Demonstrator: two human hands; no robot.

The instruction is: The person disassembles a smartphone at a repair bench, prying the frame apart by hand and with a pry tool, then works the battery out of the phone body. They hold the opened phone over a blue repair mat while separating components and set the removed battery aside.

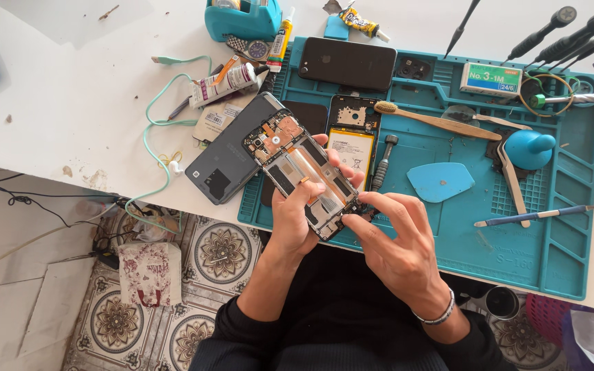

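Left hand (297, 216) fingers clamped round opened phone (304, 175), held tilted above teal mat (558, 227) at counter (56, 117) edge. Right hand (390, 240) fingers pinched together at phone's lower end. Judgement: keep left grip steady, work small part lightly; battery (350, 150) lies just beyond

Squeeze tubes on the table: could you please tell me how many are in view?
3: a white tube left of the blue mat, a slim yellow tube beside the teal dispenser, a yellow-and-black tube near the top edge. Clutter may hide others.
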